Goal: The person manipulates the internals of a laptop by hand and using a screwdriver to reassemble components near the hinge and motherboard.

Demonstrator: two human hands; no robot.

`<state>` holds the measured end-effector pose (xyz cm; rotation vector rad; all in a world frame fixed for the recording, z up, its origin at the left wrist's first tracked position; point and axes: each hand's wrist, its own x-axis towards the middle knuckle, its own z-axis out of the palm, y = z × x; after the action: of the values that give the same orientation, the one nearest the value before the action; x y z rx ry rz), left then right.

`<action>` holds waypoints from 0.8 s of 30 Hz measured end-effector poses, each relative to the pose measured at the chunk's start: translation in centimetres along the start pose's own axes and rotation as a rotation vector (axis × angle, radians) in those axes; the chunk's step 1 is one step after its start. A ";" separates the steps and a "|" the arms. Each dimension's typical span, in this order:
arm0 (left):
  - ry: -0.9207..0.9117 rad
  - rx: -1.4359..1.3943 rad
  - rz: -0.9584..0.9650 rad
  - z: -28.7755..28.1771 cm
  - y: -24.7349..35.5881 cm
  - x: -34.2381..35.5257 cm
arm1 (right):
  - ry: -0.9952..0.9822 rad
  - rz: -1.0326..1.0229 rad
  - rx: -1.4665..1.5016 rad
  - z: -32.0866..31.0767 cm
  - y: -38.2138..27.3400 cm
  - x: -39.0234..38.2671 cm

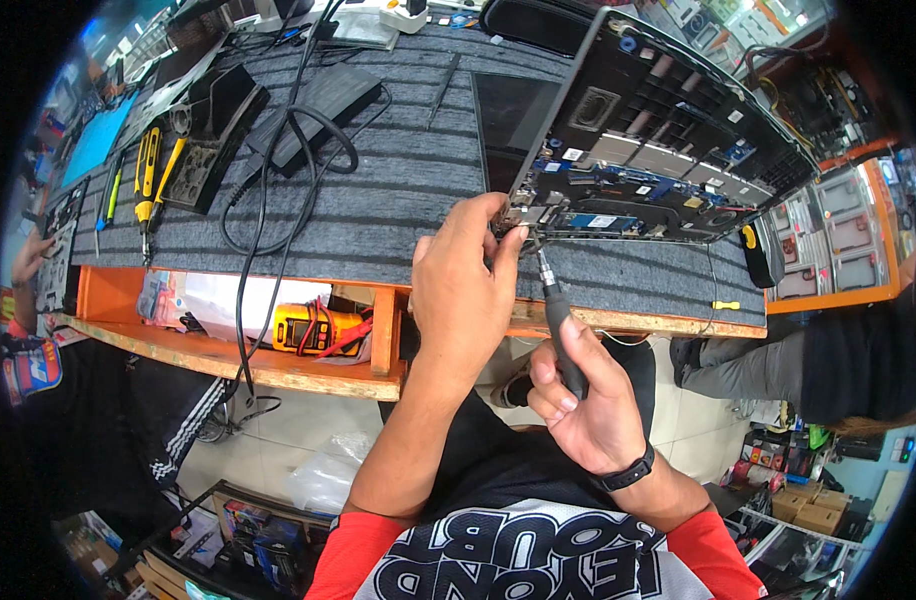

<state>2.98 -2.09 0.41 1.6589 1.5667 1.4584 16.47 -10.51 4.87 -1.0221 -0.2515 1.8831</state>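
Observation:
An opened laptop stands tilted on the striped grey mat, its underside showing exposed boards and internals, with its dark screen lying back behind it. My left hand is closed on the laptop's lower left corner, fingertips and thumb pinching near the hinge. My right hand wraps round a black-handled screwdriver, its silver shaft pointing up at that same corner, just beside my left thumb. Whether the tip touches a screw is too small to tell.
A power brick with looping cables, yellow tools and papers lie on the mat. An orange drawer holds a yellow meter. Another person's hand is at far left; a grey-trousered person is at right.

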 end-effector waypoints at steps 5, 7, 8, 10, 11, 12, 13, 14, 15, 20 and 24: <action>-0.004 0.008 0.018 0.1 -0.4 -0.1 | -0.011 0.066 0.052 0.5 -0.3 0.0; -0.015 0.011 0.014 0.0 -0.3 -0.1 | -0.016 0.132 0.083 0.9 -0.5 -0.3; -0.019 0.003 0.010 0.0 -0.3 -0.1 | -0.015 0.126 0.074 0.9 -0.4 -0.2; -0.028 -0.014 0.008 -0.1 -0.3 0.0 | -0.013 0.110 0.058 0.7 -0.3 -0.2; -0.030 -0.021 0.007 -0.1 -0.3 0.0 | -0.022 0.086 0.054 0.4 -0.1 -0.2; -0.032 -0.027 0.008 -0.1 -0.4 -0.1 | -0.033 0.061 0.051 0.0 0.1 -0.1; -0.034 -0.034 0.008 0.0 -0.4 -0.1 | -0.044 0.035 0.048 -0.3 0.2 0.0; -0.032 -0.031 0.009 0.0 -0.4 -0.1 | -0.042 0.034 0.042 -0.4 0.2 0.0; -0.032 -0.027 0.010 -0.1 -0.4 -0.1 | -0.040 0.033 0.038 -0.5 0.2 0.1; -0.019 -0.027 0.027 -0.1 -0.5 -0.1 | 0.003 0.116 0.033 1.1 -0.5 -0.2; 0.024 -0.036 0.039 0.2 -0.6 -0.1 | -0.014 0.068 0.040 0.5 -0.4 -0.1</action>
<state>2.95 -1.92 -0.19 1.6660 1.5202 1.5227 16.36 -10.28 5.52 -1.0018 -0.1889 1.9501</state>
